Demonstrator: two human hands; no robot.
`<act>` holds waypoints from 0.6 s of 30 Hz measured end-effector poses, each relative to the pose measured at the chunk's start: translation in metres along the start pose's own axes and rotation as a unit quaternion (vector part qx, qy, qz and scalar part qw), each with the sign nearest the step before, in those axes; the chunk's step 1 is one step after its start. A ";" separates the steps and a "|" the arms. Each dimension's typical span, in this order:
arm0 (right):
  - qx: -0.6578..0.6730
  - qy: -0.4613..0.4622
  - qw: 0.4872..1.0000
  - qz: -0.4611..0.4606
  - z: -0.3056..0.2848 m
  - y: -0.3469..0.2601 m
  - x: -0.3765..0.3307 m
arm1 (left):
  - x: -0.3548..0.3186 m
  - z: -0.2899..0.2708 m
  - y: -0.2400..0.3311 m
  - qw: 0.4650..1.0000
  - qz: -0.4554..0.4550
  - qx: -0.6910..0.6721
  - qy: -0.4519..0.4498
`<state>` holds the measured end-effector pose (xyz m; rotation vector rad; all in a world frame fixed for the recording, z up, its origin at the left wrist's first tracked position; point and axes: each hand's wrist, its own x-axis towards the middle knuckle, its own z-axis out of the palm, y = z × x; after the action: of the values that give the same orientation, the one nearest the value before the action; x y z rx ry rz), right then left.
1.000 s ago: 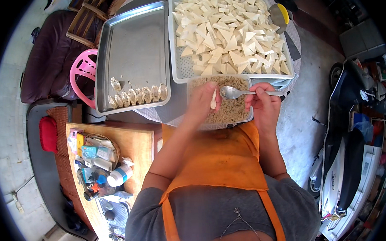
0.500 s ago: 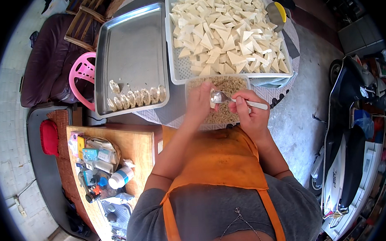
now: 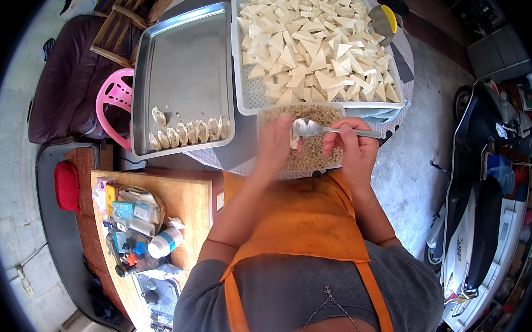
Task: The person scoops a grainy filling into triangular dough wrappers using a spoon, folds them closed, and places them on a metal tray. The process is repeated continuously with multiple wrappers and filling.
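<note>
My left hand (image 3: 273, 143) is closed around a pale triangular piece of tofu (image 3: 294, 141), mostly hidden by the fingers. In my right hand (image 3: 358, 148) is a metal spoon (image 3: 305, 127), its bowl just above the tofu and close to my left fingertips. Both hands hover over a clear plastic container (image 3: 257, 119) holding crumbly brown minced filling (image 3: 313, 155). Behind it, a white perforated basket (image 3: 255, 95) is heaped with tofu triangles (image 3: 317, 49). To the left, a metal tray (image 3: 182, 62) carries a row of filled tofu pieces (image 3: 192, 132) along its near edge.
A yellow-edged scraper (image 3: 385, 22) lies at the basket's right corner. A pink chair back (image 3: 116, 102) stands left of the tray. Nearer, a wooden cabinet top (image 3: 189, 191) bears a white bottle (image 3: 165, 242) and boxes. At right, a scooter (image 3: 477, 233) is parked.
My right hand has shifted slightly right and up, and the spoon now lies flatter, its bowl higher above the tofu. My left hand stays nearly in place, still gripping the piece.
</note>
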<state>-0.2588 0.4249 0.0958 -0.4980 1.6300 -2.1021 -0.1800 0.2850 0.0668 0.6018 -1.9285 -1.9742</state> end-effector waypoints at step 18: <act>0.085 0.100 0.991 0.023 -0.053 0.016 0.009 | 0.014 -0.008 -0.020 0.971 -0.046 -0.233 -0.040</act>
<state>-0.2924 0.4604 0.0679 -0.1986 1.5316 -2.2919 -0.1861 0.2718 0.0454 0.4922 -1.4126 -2.4289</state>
